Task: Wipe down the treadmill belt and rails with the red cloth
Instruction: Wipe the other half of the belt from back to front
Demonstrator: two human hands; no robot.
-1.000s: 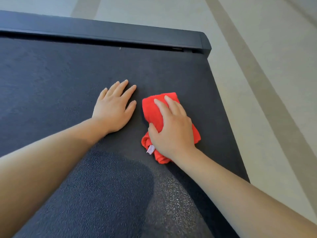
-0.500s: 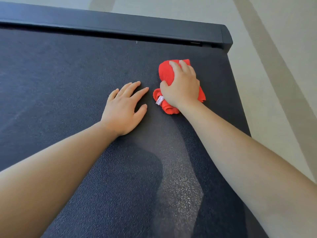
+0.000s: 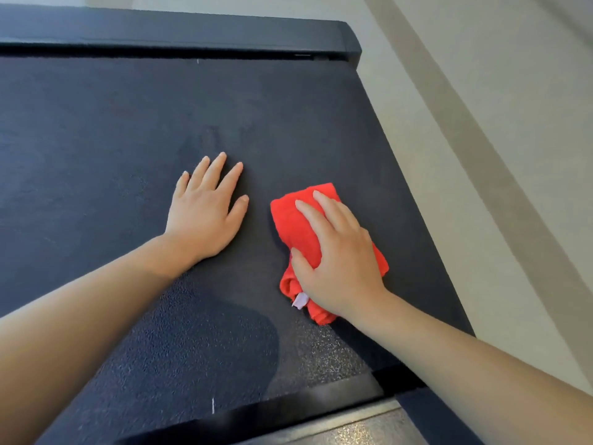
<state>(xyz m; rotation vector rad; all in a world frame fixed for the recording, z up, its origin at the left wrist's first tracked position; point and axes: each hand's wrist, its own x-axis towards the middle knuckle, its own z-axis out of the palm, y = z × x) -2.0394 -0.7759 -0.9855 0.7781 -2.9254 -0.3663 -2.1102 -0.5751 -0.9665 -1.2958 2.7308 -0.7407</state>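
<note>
On the treadmill belt (image 3: 96, 139), one red cloth (image 3: 298, 223) was pressed under the flat-fingered right hand (image 3: 340, 255), its long axis pointed away from the person, the left hand (image 3: 205, 216) was laid open and empty beside it, with one rail (image 3: 160, 30) beyond.

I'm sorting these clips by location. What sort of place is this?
Likely an indoor workout spot, home or gym I cannot tell: a treadmill's dark belt with a black rail at its far end, on a pale floor with darker bands. The right hand presses a red cloth onto it.
</note>
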